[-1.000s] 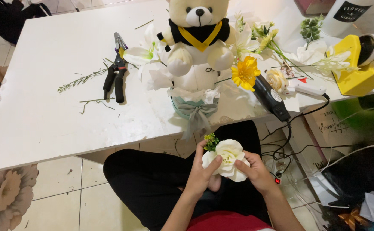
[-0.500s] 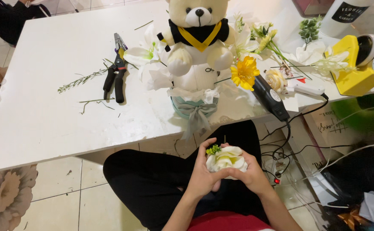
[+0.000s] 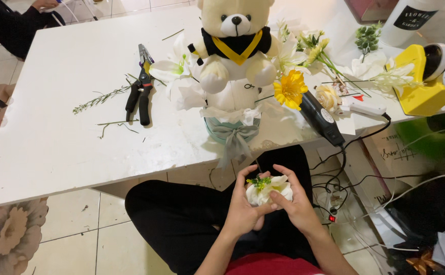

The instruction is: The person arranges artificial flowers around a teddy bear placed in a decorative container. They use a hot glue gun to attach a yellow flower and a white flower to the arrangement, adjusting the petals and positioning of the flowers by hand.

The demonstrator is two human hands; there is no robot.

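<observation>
Cupping a soft white fabric flower with a green sprig (image 3: pixel 268 188) over the lap, the left hand (image 3: pixel 243 206) and right hand (image 3: pixel 296 203) close their fingers around it, below the white tabletop (image 3: pixel 54 147) edge. Above it on the tabletop sits a cream plush bear (image 3: pixel 235 56); black-handled pruning shears (image 3: pixel 140 86) lie left of the bear.

White table (image 3: pixel 54 147) bearing a teddy bear (image 3: pixel 235 51), black pruning shears (image 3: pixel 140 84), yellow flower (image 3: pixel 289 89), glue gun (image 3: pixel 322 117) and yellow stand (image 3: pixel 423 89).
</observation>
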